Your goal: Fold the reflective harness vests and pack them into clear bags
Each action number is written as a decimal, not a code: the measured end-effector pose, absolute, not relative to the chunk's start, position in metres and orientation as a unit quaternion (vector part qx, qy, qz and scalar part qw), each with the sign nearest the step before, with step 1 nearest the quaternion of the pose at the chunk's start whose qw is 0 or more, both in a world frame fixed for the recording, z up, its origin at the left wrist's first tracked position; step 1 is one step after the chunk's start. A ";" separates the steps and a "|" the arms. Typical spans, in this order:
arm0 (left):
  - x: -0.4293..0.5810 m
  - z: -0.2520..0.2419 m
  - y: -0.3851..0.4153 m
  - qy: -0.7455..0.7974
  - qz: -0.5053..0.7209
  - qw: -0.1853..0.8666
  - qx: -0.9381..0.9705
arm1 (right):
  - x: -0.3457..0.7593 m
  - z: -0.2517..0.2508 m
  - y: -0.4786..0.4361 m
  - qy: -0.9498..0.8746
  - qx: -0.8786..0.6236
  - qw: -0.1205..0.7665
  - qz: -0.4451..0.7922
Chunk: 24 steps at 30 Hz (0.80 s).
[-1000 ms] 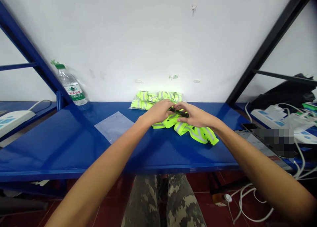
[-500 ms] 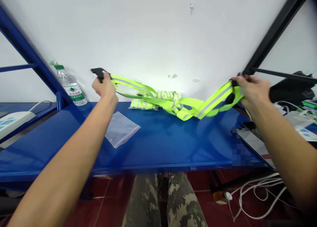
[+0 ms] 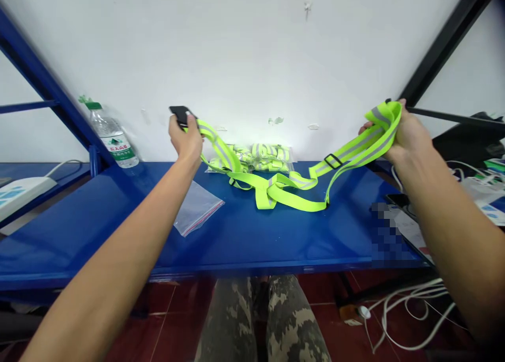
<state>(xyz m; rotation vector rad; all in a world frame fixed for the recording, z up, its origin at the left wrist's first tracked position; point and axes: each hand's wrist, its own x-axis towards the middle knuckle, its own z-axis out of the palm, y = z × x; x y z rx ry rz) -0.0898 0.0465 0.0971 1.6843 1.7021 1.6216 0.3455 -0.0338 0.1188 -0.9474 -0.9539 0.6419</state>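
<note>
- Blue counter [image 3: 252, 241] spans the scene from left to right, with a white wall [image 3: 252, 51] along its far edge.
- At the middle, a yellow-green reflective strap [image 3: 298, 200] lies between the two hands. Its long axis runs left to right, both ends are lifted, and the middle sags low. Whether that middle rests on the counter or hangs just above it, I cannot tell.
- Near centre the strap crosses over itself, and a short loop points toward the near side. In the picture this crossing lies nearer the left hand, to the right of that grip and lower.
- Left hand [image 3: 187, 141]: the grip is closed on the strap's left end at a black buckle [image 3: 179, 114], which sticks out past the fingers to the far left.
- Right hand [image 3: 412, 133]: the grip is closed on a doubled fold of strap. From there two runs slope down and left toward the crossing, one through a black slider [image 3: 333, 161].
- Just beyond the strap, by the wall, sit two clear packs with similar bands, a left pack [image 3: 221, 166] and a right pack [image 3: 272, 154].
- On the near left, below the left hand, a clear zip bag [image 3: 195, 204] lies flat.
- Farther left, a water bottle [image 3: 114, 141] leans by the blue frame.
</note>
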 end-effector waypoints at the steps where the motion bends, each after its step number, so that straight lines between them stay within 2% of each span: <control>1: -0.081 0.098 0.044 0.578 0.560 0.121 0.582 | 0.330 0.124 -0.040 -0.411 -0.406 0.732 0.362; 4: -0.058 0.098 0.034 0.558 0.545 0.117 0.615 | 0.286 0.136 -0.058 -0.418 -0.413 0.676 0.445; 8: -0.014 0.093 -0.001 0.437 0.504 0.100 0.738 | 0.239 0.142 -0.065 -0.469 -0.471 0.592 0.457; 12: 0.042 0.086 -0.042 0.235 0.400 0.319 0.827 | 0.212 0.133 -0.057 -0.559 -0.438 0.552 0.437; 14: 0.062 0.084 -0.052 0.180 0.419 0.402 0.794 | 0.209 0.127 -0.051 -0.593 -0.456 0.533 0.395; 16: 0.072 0.083 -0.052 0.176 0.447 0.437 0.761 | 0.210 0.121 -0.047 -0.614 -0.475 0.533 0.337; 20: 0.071 0.083 -0.038 0.206 0.487 0.405 0.745 | 0.212 0.111 -0.049 -0.620 -0.487 0.580 0.205; 24: 0.069 0.080 -0.026 0.220 0.519 0.365 0.741 | 0.205 0.107 -0.066 -0.671 -0.472 0.541 0.184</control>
